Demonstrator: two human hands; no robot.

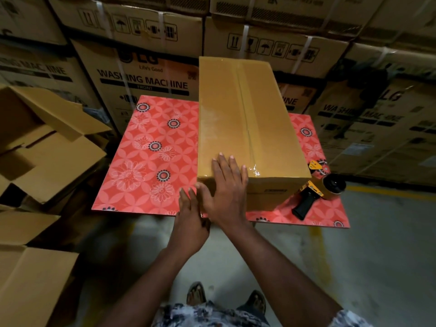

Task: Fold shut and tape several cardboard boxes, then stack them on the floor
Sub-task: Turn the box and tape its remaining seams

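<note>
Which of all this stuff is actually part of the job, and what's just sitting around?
Job:
box, taped shut
tape gun
open boxes
left hand
right hand, flat on the box

Lying about:
washing machine cartons
red table is only the work surface

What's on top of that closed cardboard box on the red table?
Clear tape runs along the cardboard box's centre seam, and the right hand lies flat on its near edge. What's inside is hidden by the shut flaps.

Tape gun (317, 190) partly behind box (247, 119); left cartons (35, 138) cropped (frame edge).
</note>
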